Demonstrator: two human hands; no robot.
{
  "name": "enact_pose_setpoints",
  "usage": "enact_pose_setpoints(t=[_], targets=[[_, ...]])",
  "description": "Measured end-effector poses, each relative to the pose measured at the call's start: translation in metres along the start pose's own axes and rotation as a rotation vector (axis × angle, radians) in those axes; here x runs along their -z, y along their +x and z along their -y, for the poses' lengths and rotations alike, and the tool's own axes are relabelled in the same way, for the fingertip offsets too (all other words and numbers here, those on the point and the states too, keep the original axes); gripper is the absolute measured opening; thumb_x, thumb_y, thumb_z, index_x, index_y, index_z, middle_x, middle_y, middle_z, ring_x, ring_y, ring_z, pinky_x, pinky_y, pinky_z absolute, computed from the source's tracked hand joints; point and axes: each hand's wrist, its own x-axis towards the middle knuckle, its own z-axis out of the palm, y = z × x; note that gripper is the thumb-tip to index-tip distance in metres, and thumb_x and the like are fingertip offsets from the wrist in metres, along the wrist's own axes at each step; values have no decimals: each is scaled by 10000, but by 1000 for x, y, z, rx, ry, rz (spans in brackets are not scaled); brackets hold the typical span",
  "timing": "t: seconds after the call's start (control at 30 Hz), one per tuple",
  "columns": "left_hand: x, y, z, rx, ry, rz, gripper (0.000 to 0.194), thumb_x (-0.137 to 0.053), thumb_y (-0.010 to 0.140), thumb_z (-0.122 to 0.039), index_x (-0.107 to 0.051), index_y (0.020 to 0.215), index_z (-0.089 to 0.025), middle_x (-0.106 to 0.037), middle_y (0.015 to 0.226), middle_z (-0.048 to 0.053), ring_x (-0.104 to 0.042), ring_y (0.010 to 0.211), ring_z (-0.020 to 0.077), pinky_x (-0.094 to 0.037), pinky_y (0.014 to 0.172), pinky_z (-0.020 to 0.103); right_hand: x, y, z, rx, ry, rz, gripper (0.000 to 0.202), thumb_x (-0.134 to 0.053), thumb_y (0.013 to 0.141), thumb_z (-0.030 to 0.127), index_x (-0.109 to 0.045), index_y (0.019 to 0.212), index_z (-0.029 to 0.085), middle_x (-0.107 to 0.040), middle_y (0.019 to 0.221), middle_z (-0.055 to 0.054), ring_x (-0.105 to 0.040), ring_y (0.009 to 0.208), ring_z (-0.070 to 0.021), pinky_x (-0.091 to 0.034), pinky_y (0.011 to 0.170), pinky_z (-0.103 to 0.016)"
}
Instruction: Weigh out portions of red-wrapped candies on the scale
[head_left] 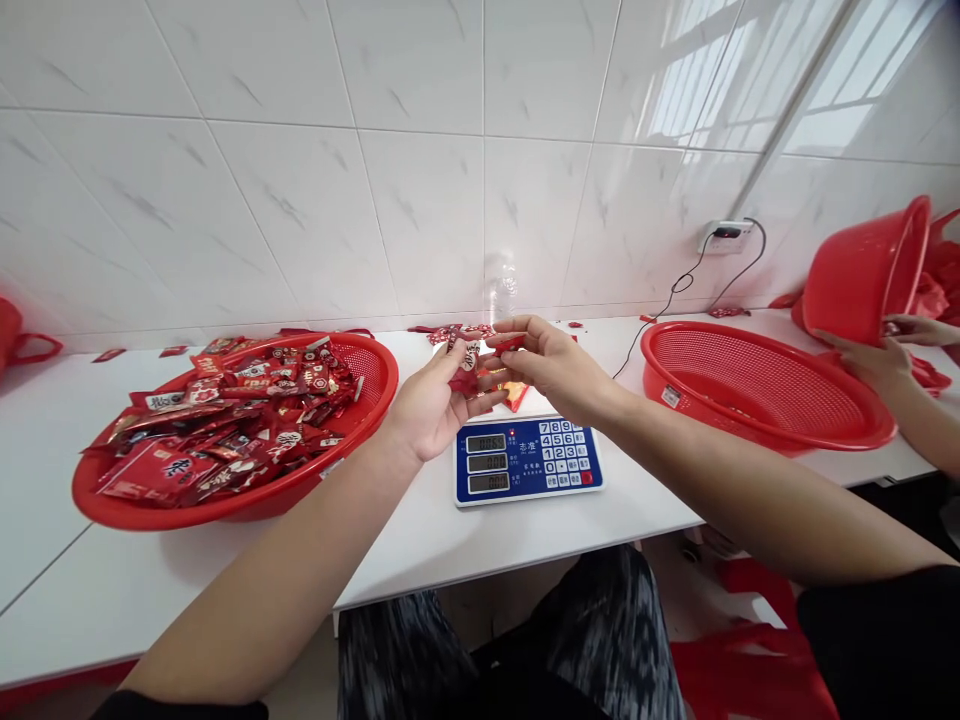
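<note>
Clock reference: directions run from the digital weighing scale [529, 462], with twelve at the tiled wall [420, 220].
Packet location: a dark-red printed snack packet [466, 368] lies in the left hand [433, 398], toward eleven o'clock, above the white table [416, 535].
Left fingers: thumb clamped over the packet against the palm side; the other fingers reach out loosely toward one another.
Right fingers: the right hand [562, 368], toward one o'clock, has thumb and fingertips pinched on a small red packet [511, 343].
Beneath the hands: a red-and-yellow packet [516, 394] at twelve o'clock, near the keypad's far edge.
Packet handling: judged light, with slick, crinkly film; contents probably small and easily crushed under a hard squeeze.
Recommended hold: a gentle thumb-and-finger pinch at the flat sealed end appears safest; the smooth face may slip.
Filled basket: a red plastic basket [384, 372] at nine o'clock, heaped with similar packets.
Second basket: a red perforated basket [795, 350] at two to three o'clock.
Co-worker: another person's hands [862, 362] tilt a red basin [855, 275] at two o'clock.
</note>
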Motion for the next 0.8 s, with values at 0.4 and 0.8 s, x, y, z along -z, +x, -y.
enact_pose_setpoints(t=[0.4, 0.8], targets=[[5, -4, 2, 94, -209, 49, 198, -506, 945, -219, -654, 969, -89, -683, 840, 73, -667, 716, 115, -585, 675, 213, -15, 2, -4, 250, -830, 64, 114, -598, 856, 208, -711, 869, 206, -585, 1052, -36, -597, 895, -158, -504, 820, -343], [68, 7, -10, -98, -444, -419, 223, -448, 902, 5, -637, 959, -98, -670, 802, 71, -691, 750, 109, -595, 682, 168, 13, 28, -41, 409, -1263, 227, 309, -537, 871, 60, -673, 1093, 227, -541, 1276, -84, -481, 1168, -243, -454, 943, -415]])
